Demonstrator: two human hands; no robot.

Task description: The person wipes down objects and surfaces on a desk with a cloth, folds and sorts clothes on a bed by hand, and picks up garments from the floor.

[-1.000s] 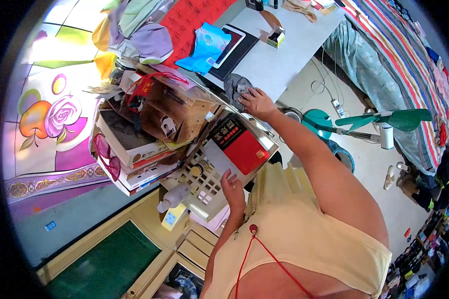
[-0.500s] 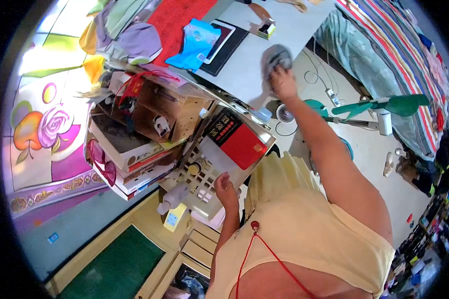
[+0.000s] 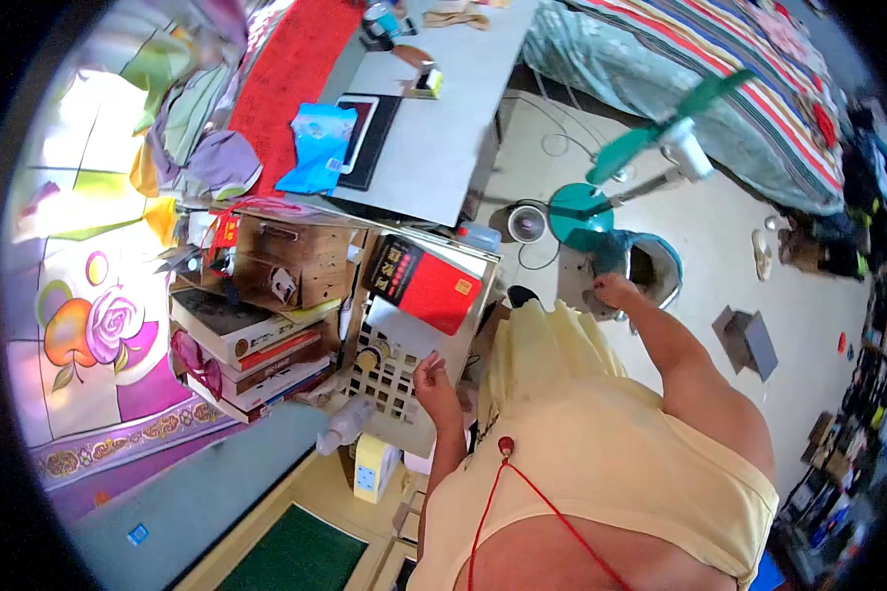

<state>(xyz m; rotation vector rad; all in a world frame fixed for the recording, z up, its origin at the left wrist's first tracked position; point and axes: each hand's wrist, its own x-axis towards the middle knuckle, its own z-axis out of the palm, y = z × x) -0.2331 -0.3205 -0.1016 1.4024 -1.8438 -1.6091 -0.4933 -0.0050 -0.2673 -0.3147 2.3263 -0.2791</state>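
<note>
My right hand [image 3: 615, 291] is low over the floor at the near side of a bucket [image 3: 672, 258] with a blue rim. Its fingers are closed on a grey-blue cloth [image 3: 609, 256], which is partly blurred against the bucket's edge. My left hand [image 3: 434, 380] hovers beside a lattice-topped plastic surface [image 3: 396, 394], fingers loosely curled and apart, holding nothing. Close to it lie a red and black book [image 3: 434, 286], a small round yellow-topped item [image 3: 371, 357] and a translucent bottle [image 3: 348, 424].
A grey table [image 3: 434, 148] bears a blue packet [image 3: 320, 148], a tablet and a small box [image 3: 428, 81]. A green fan [image 3: 650, 138], a metal pot [image 3: 527, 224] and a grey box [image 3: 747, 342] are on the floor. A striped bed stands beyond; stacked boxes [image 3: 256, 340] are at left.
My right hand has moved with the cloth from above the table's edge down to the bucket. The view has turned towards the floor at right. My left hand stays near the lattice surface.
</note>
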